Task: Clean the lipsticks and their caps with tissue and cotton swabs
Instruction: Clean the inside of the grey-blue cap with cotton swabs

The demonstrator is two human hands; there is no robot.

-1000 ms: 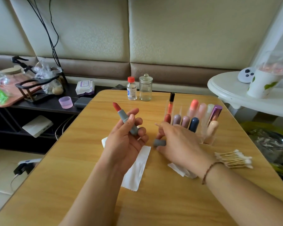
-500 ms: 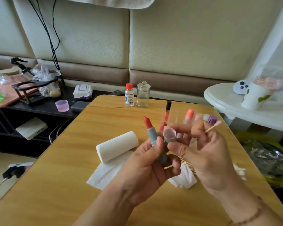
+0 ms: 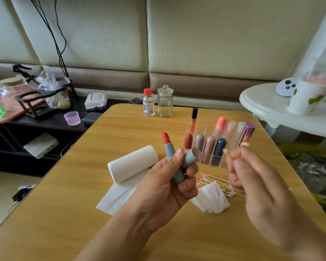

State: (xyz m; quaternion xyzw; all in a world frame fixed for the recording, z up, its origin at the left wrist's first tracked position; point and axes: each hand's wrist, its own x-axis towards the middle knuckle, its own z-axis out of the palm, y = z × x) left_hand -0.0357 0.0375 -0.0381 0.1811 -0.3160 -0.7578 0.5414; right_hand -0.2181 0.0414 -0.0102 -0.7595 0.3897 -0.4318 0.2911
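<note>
Lipstick (image 3: 169, 153) upright in my left hand (image 3: 167, 187) grip, cap (image 3: 191, 157) clutched alongside, mouth facing right; my right hand (image 3: 252, 185) pinches cotton swab (image 3: 225, 152) just beside cap, above worktop (image 3: 120, 132).

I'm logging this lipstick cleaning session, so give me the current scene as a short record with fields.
left hand: grips the open red lipstick and its grey cap together
right hand: pinches a cotton swab, blurred
spare swabs: piled on the table by a folded tissue
tissue roll: lying on its side, sheet trailing
organiser: clear, holding capped lipsticks upright
table back edge: red-capped bottle, glass jar
</note>
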